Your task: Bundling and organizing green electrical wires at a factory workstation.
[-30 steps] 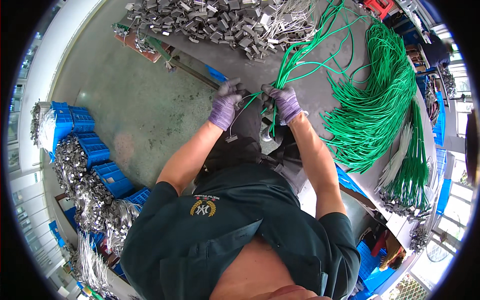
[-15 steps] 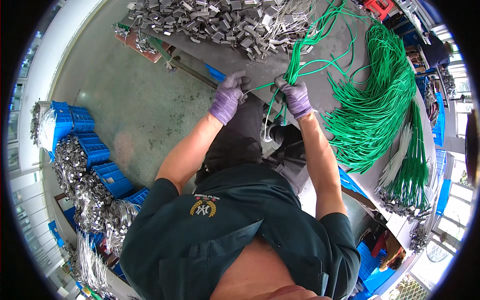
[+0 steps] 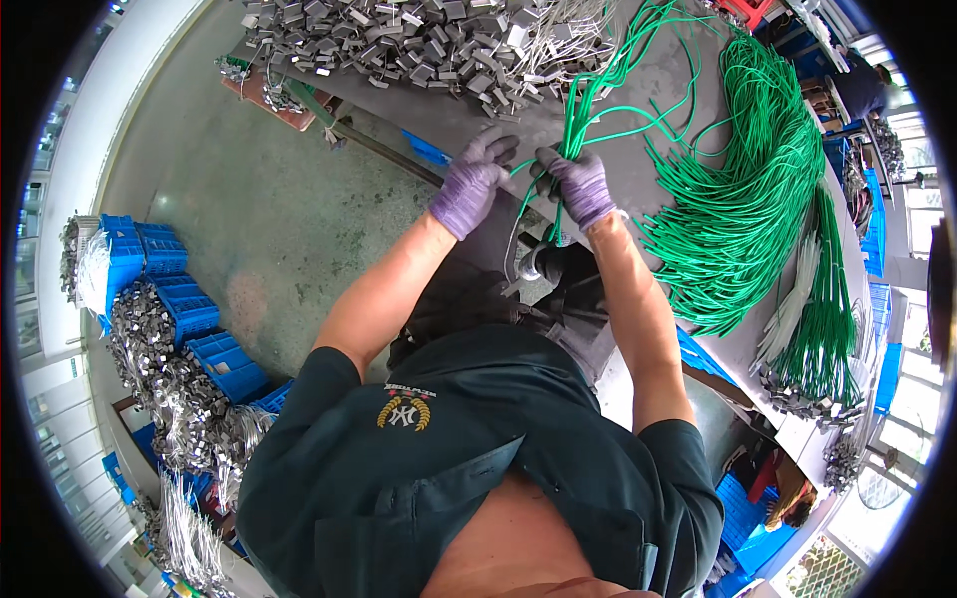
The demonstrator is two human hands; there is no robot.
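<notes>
Gloved hands are working at the table edge [image 3: 638, 209]: the right hand [image 3: 578, 184] is closing around a few green wires [image 3: 570, 125], the left hand [image 3: 474, 184] (fingers curled) is pinching their lower ends. Keeping the strands gathered and taut is probably wise.

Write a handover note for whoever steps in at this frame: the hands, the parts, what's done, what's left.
Left hand: gloved, pinching a green cord at the table edge.
Right hand: gloved, closed around a bunch of green cords.
Loose green cord pile lies to the right on the grey table; metal clips are heaped at the far side.
Done: finished corded bundles at far right.
Left: the loose pile.
</notes>
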